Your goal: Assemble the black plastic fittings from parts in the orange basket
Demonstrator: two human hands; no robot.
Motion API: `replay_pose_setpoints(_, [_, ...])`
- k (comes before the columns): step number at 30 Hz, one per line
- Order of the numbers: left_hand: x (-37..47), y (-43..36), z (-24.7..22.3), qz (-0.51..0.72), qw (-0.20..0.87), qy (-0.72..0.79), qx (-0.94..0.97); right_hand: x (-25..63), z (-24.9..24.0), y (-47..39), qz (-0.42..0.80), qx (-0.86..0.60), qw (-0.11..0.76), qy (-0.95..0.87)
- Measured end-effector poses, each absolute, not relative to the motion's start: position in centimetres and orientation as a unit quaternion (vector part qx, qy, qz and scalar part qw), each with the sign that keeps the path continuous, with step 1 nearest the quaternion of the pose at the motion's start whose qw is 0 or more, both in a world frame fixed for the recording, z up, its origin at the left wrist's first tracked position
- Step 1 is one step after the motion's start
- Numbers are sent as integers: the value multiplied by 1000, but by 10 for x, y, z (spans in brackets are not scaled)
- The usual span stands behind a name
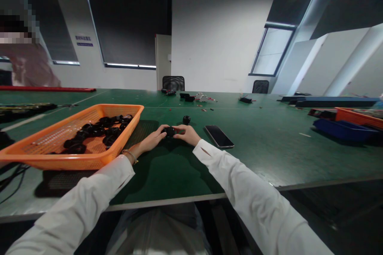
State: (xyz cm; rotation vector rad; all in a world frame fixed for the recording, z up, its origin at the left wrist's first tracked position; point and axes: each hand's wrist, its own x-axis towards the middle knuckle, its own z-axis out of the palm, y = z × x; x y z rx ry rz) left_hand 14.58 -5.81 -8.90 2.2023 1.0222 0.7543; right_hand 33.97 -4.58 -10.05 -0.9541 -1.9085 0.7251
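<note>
Between both hands, just above the green table (251, 143), is a small round black part (170, 131). My left hand (156, 136) grips its left side with the fingers closed round it. From the right, my right hand (187, 133) pinches the same part with thumb and fingers. Another round black part (186, 120) stands on the table just beyond my right hand. A dark-screened phone (219, 136) lies right of my right hand. On the left, an orange basket (127, 129) holds several black round parts (98, 129).
Far across the table lie small black pieces (187, 97) and white connectors (201, 97). A blue tray (344, 129) and an orange basket (359, 117) stand at the right. Cables (14, 177) lie at the left edge. A person in pink (32, 63) is behind the table, far left.
</note>
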Motion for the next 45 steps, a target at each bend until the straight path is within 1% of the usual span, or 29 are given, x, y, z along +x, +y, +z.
replay_pose_setpoints(3, [146,-59,-88,291,297,385,824,339,-100,-46,279,-379,438,-766])
replay_pose_setpoints(8, [146,-60,-87,292,300,385,823,337,-101,-48,299,-373,453,-753])
replay_pose_setpoints(20, [147,-60,-87,278,295,393,825,337,-98,-49,307,-387,447,-746])
replay_pose_setpoints(28, [147,-62,-85,280,299,387,826,337,-99,-48,340,-382,445,-735])
replay_pose_setpoints(35, [147,-64,-84,284,295,383,828,337,-100,-48,337,-389,443,-735])
replay_pose_setpoints(40, [146,-64,-84,280,298,382,829,338,-102,-46,375,-363,439,-731])
replay_pose_setpoints(42, [146,-63,-85,278,297,388,827,338,-101,-46,367,-364,438,-736])
replay_pose_setpoints(45, [146,-61,-87,279,295,392,826,338,-99,-47,312,-376,441,-753])
